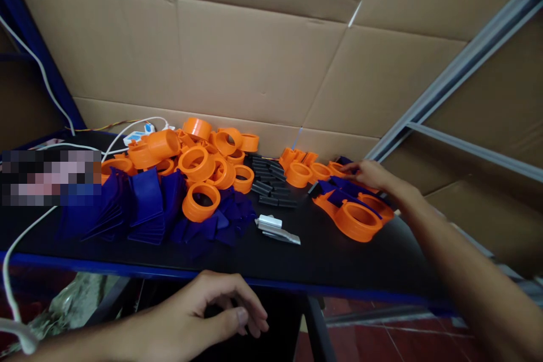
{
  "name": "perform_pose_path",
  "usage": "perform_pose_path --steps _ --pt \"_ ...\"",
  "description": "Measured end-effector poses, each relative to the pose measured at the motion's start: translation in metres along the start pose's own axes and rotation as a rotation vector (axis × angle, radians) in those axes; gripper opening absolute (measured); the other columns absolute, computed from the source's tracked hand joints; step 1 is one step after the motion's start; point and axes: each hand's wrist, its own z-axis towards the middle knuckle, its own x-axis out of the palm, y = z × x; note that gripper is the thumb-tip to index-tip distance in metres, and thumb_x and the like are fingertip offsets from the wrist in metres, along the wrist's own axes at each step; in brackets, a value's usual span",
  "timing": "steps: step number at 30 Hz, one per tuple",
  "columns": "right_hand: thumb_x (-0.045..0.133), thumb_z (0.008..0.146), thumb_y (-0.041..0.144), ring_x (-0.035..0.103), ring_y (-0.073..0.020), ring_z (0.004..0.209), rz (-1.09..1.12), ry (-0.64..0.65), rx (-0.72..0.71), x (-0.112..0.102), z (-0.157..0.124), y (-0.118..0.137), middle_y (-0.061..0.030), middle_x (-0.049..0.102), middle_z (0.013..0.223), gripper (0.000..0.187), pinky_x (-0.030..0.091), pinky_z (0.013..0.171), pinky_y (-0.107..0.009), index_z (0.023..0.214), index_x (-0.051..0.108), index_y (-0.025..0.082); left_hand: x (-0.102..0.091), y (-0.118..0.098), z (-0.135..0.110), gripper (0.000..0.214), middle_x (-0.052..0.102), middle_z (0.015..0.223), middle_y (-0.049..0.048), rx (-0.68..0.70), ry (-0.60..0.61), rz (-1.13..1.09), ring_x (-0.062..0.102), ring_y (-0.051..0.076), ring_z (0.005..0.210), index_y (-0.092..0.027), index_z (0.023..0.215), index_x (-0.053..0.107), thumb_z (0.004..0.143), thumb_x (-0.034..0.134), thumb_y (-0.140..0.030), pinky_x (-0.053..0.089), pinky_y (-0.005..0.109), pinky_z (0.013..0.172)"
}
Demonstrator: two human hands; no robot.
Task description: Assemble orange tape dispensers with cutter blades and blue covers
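My right hand (368, 174) reaches across the black table (339, 260) to the far right. Its fingers are stretched out over a cluster of orange and blue plastic parts (354, 209) and touch an orange piece there. My left hand (212, 308) hangs below the table's front edge, fingers loosely curled, nothing visible in them. A big heap of orange plastic rings (199, 164) lies at the back left. Blue plastic pieces (148, 209) are stacked in front of it.
A row of small black bars (271, 181) lies mid-table, with small metal blades (275, 229) in front. White cables (25, 237) and a power strip (136, 136) sit at the left. Cardboard sheets (254, 51) wall the back. A grey metal shelf frame (449, 79) slants at right.
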Motion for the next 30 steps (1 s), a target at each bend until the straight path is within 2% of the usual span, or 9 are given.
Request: perform_pose_path --steps 3,6,13,18,20,23,25,27,30 --pt "0.081 0.069 0.013 0.061 -0.017 0.064 -0.034 0.213 -0.012 0.004 0.006 0.007 -0.0052 0.078 0.074 0.006 0.041 0.065 -0.026 0.072 0.078 0.018 -0.001 -0.001 0.0 0.029 0.075 0.11 0.0121 0.001 0.005 -0.001 0.07 0.024 0.103 -0.018 0.114 0.07 0.101 0.053 -0.037 0.053 0.037 0.092" --pt "0.077 0.073 0.014 0.059 -0.0181 0.067 -0.084 0.249 -0.041 0.002 0.009 0.011 -0.0062 0.077 0.074 0.005 0.041 0.068 -0.028 0.077 0.077 0.017 -0.001 -0.001 -0.001 0.029 0.075 0.109 0.0121 0.003 0.001 -0.002 0.07 0.023 0.102 -0.018 0.114 0.071 0.101 0.053 -0.037 0.053 0.037 0.093" --pt "0.073 0.079 0.017 0.051 -0.0229 0.084 -0.201 0.091 -0.172 -0.018 0.01 0.022 -0.0122 0.076 0.088 0.001 0.037 0.08 -0.033 0.079 0.072 0.017 0.0 0.0 0.0 0.029 0.075 0.109 0.0119 0.001 0.003 0.007 0.07 0.023 0.102 -0.018 0.112 0.071 0.101 0.053 -0.038 0.053 0.037 0.092" --pt "0.072 0.085 0.027 0.049 -0.0251 0.089 -0.257 -0.081 -0.229 -0.036 -0.001 0.045 -0.0152 0.073 0.095 0.016 0.036 0.085 -0.038 0.096 0.073 0.015 -0.001 0.003 0.0 0.029 0.074 0.108 0.0123 0.009 0.0 -0.011 0.07 0.023 0.101 -0.018 0.112 0.07 0.101 0.053 -0.038 0.053 0.038 0.092" --pt "0.068 0.091 0.034 0.051 -0.0259 0.095 -0.225 -0.162 -0.259 -0.042 -0.017 0.072 -0.0153 0.071 0.097 0.023 0.038 0.085 -0.037 0.102 0.073 0.015 -0.001 0.006 0.001 0.029 0.072 0.114 0.0133 0.055 -0.018 -0.062 0.069 0.024 0.104 -0.02 0.122 0.066 0.101 0.053 -0.037 0.054 0.042 0.093" --pt "0.069 0.091 0.04 0.057 -0.0212 0.082 0.061 -0.257 -0.302 -0.048 -0.061 0.135 -0.0106 0.069 0.094 0.026 0.042 0.074 -0.033 0.102 0.072 0.017 -0.002 0.012 0.003 0.044 0.062 0.137 0.0153 0.174 -0.051 -0.156 0.062 0.028 0.121 -0.03 0.145 0.048 0.101 0.055 -0.031 0.052 0.049 0.098" --pt "0.072 0.089 0.04 0.062 -0.0196 0.082 0.242 -0.133 -0.364 -0.05 -0.099 0.184 -0.007 0.07 0.096 0.023 0.045 0.076 -0.032 0.098 0.072 0.019 -0.003 0.017 0.005 0.057 0.05 0.152 0.0153 0.255 -0.082 -0.206 0.052 0.031 0.135 -0.035 0.152 0.037 0.099 0.057 -0.029 0.049 0.053 0.104" --pt "0.072 0.09 0.037 0.061 -0.0164 0.075 0.363 0.072 -0.414 -0.048 -0.138 0.229 -0.0026 0.069 0.087 0.016 0.046 0.069 -0.029 0.092 0.071 0.021 -0.004 0.021 0.005 0.065 0.041 0.16 0.0138 0.344 -0.134 -0.266 0.043 0.033 0.143 -0.037 0.156 0.031 0.098 0.06 -0.032 0.043 0.057 0.11" --pt "0.072 0.091 0.03 0.062 -0.0139 0.073 0.534 0.371 -0.559 -0.039 -0.183 0.277 0.0008 0.069 0.082 0.008 0.05 0.069 -0.026 0.088 0.069 0.024 -0.004 0.026 0.001 0.064 0.038 0.163 0.0112 0.405 -0.248 -0.356 0.035 0.034 0.149 -0.035 0.155 0.037 0.096 0.061 -0.041 0.034 0.057 0.117"
